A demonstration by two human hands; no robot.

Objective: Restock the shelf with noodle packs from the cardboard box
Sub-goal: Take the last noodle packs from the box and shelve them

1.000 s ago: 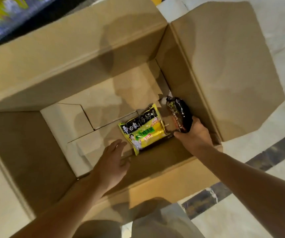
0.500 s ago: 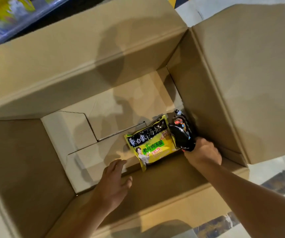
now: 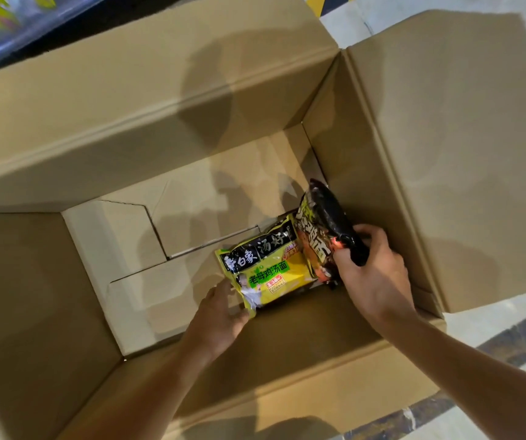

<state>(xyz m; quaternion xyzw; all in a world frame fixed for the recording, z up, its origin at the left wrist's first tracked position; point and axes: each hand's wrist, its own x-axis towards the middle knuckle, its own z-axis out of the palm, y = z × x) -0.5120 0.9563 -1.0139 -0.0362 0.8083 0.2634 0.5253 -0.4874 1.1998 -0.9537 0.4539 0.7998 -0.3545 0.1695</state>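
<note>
Cardboard box open, seen from above | my left hand inside it, fingers pinching the near corner of the yellow noodle pack lying on the box floor | my right hand clamped on the black noodle pack, tilted up against the box's right wall

Dim warm light from above, soft shadows across cardboard box, wide-angle bending at edges, slight blur

Plain tan cardboard box, one yellow noodle pack with a black banner and green label, other black noodle pack with pale lettering.
</note>
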